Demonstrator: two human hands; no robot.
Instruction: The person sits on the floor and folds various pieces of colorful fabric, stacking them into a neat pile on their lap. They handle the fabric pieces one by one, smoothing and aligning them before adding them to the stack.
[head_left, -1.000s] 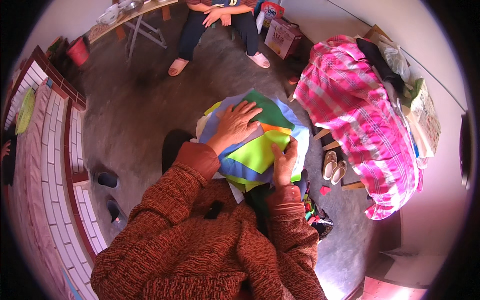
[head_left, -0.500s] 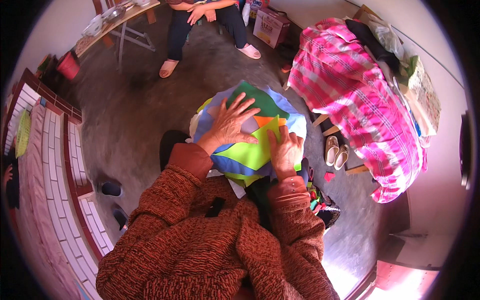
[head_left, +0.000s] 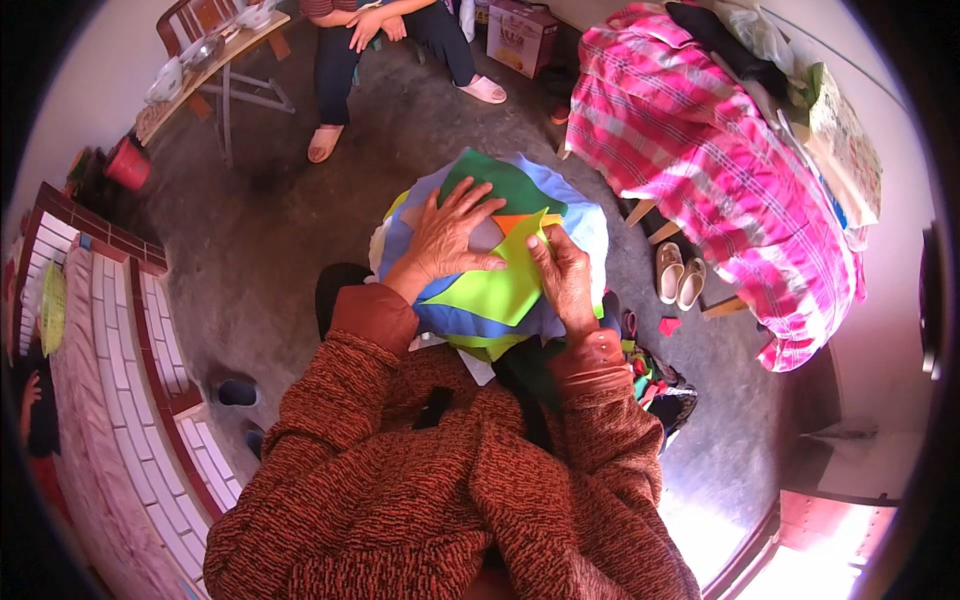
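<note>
On my lap lies a round layered pile of coloured cloth pieces, with a blue piece [head_left: 462, 322] around its edge and a dark green piece [head_left: 505, 190] at the far side. A lime-green cloth piece [head_left: 497, 287] lies on top, its pointed upper corner raised. A small orange patch [head_left: 510, 222] shows beside that corner. My left hand [head_left: 447, 238] rests on the pile with its fingers spread, its thumb over the lime-green piece. My right hand [head_left: 565, 272] pinches the right edge of the lime-green piece between thumb and fingers.
A bag of cloth scraps [head_left: 655, 390] sits by my right knee. Beige shoes [head_left: 680, 278] stand near a bed-like surface under a pink plaid cloth [head_left: 680, 130]. A seated person [head_left: 385, 60] is ahead, beside a small table with bowls [head_left: 205, 52]. White brickwork [head_left: 120, 370] lies left.
My right thumb and fingers have come together on the lime-green piece's edge. My left hand stays spread on the pile. The whole view has shifted slightly.
</note>
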